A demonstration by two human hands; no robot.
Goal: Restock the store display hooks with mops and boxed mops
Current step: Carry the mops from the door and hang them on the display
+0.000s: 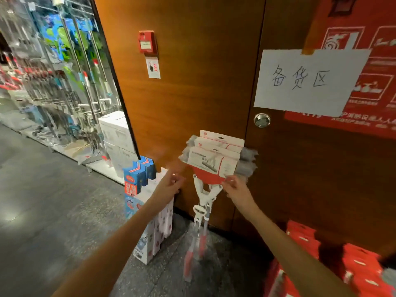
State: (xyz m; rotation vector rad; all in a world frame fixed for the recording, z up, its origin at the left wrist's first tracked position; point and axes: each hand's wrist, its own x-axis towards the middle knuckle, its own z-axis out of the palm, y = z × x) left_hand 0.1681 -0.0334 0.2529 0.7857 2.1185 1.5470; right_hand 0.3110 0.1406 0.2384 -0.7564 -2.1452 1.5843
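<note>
Head view: arms outstretched, right hand (235, 189) pinches the mops (214, 161); left hand (170, 185) grip blurred, unclear.

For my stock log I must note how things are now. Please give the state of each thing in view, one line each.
door: closed.
mops: upright against the door, heads up, still packaged.
right hand: pinches the lower edge of the mops' card.
left hand: beside the mop heads, blurred; grip unclear.
paper sign: stuck on the door.
white boxes: standing upright left of the door.
</note>
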